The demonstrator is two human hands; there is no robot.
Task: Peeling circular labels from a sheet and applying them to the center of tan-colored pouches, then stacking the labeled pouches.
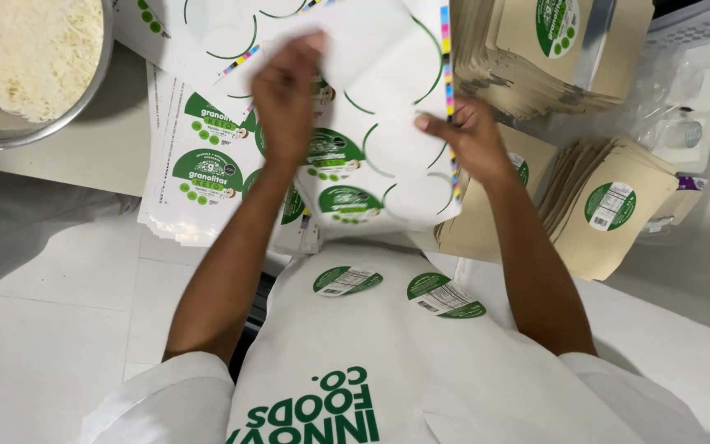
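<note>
While both hands are raised over the worktop (100,152), they hold one white label sheet (388,123) between them. The left hand (288,94) is closed on the sheet's upper part, fingers curled over the paper, and the right hand (470,136) pinches the sheet's right edge, thumb in front, beside the strip of coloured print marks. Most round labels are already gone from this sheet (only bare white circles with green outlines show), while two green round labels (340,177) remain on its lower part. Under it, a stack of full label sheets (195,156) lies on the worktop, partly hanging over the front edge. Two green stickers (396,288) are stuck on the person's white apron (355,362), side by side. To the right lie fanned piles of tan paper pouches (610,210), the top one bearing a round green label; another pile (536,57) sits behind. A metal bowl (34,66) of pale shredded food stands at the far left.
</note>
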